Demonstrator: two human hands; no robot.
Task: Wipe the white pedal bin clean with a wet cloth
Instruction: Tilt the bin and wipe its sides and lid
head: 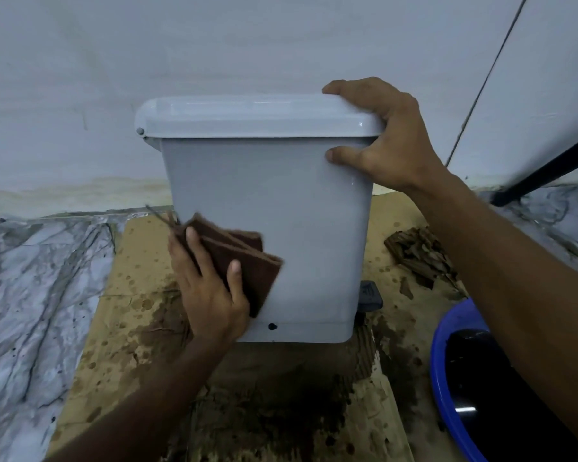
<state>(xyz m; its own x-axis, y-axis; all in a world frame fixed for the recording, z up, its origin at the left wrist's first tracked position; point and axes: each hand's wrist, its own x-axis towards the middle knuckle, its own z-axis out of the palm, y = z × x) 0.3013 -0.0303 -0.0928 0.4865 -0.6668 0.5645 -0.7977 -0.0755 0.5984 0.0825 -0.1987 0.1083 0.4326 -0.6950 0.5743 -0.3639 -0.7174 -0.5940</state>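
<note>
Pedal bin (281, 195) stands centre on wet cardboard (131, 295) by the far wall. Left hand (211, 295) presses brown cloth (247, 261) flat-fingered on its near face, low left; right hand (387, 141) grips the right end of the lid (247, 118). Pedal (371, 295) low right has a mark, possibly embossed, unreadable.

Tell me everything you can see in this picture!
pedal bin: one, white, on the cardboard, closed.
pedal: one, black, low on the bin's right.
cloth: one, brown, folded, against the bin's lower left.
cardboard: one, tan, wet-stained, under the bin.
basin: one, blue, lower right.
scraps: a pile, brown, right of the bin.
pole: one, black, far right.
left hand: one, presses the cloth on the bin.
right hand: one, grips the bin's top right edge.
</note>
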